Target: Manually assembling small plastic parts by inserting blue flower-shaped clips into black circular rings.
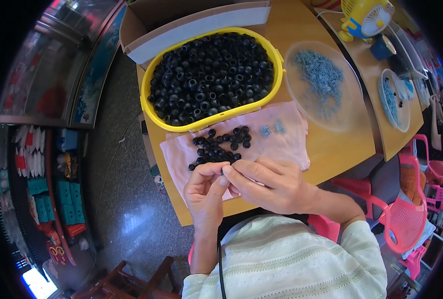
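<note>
My left hand (205, 193) and my right hand (271, 185) meet fingertip to fingertip over the near edge of a pink cloth (286, 144). Both are closed in a pinch, and the fingers hide most of whatever small dark piece is between them. Just beyond the fingertips lies a loose group of round black beads (212, 147), some with a hole showing. To their right, two little clusters of tiny light-blue pieces (265, 130) rest on the cloth. Behind the cloth stands a yellow-rimmed oval tub (216, 117) heaped with more black beads (209, 74).
A clear round tray (348, 107) holds a pile of small blue pieces (321, 74) on the wooden table (348, 149). An open cardboard box (196, 35) stands behind the tub. Far right are a yellow fan (368, 20) and a smaller dish (401, 119); pink chairs (406, 219) stand below.
</note>
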### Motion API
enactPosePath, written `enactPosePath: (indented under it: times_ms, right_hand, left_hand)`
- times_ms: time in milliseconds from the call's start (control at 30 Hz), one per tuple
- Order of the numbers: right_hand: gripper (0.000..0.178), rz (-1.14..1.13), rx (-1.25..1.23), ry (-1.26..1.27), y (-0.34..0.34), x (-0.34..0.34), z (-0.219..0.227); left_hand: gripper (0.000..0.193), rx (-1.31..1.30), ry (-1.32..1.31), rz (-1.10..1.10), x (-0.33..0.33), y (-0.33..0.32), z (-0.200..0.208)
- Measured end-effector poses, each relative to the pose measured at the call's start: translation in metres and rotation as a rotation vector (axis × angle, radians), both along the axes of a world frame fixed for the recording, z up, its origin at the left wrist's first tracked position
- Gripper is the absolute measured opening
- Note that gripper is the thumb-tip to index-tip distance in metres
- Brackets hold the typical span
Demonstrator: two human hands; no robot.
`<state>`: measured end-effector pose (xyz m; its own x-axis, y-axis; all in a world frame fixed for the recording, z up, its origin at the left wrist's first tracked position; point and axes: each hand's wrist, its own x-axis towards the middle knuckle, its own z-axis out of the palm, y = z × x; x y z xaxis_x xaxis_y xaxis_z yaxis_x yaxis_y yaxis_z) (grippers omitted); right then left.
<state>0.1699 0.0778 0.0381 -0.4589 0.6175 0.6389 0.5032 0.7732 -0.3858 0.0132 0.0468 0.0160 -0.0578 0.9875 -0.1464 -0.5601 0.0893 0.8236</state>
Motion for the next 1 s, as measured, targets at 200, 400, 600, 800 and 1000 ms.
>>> enactPosePath:
  times_ms: [200,400,600,800,1000]
  right_hand:
    - [0.015,0.032,-0.142,0.005,0.078,0.015,0.017]
    - [0.011,-0.019,-0.084,-0.151,0.141,0.01,0.026]
    - [0.008,0.017,-0.084,-0.27,0.151,-0.002,0.02]
    - [0.006,0.012,-0.054,-0.293,0.151,-0.009,0.021]
    - [0.012,-0.019,-0.183,0.0,0.136,0.018,0.03]
  left_hand:
    - [0.016,-0.025,-0.14,-0.114,-0.006,0.011,-0.002]
    - [0.016,-0.025,-0.076,-0.164,0.0,0.016,0.0]
    - [0.017,-0.018,-0.068,-0.177,-0.002,0.014,-0.003]
    - [0.017,-0.001,-0.061,-0.174,-0.002,0.008,-0.002]
    - [0.014,0.009,-0.085,-0.17,-0.002,-0.001,-0.002]
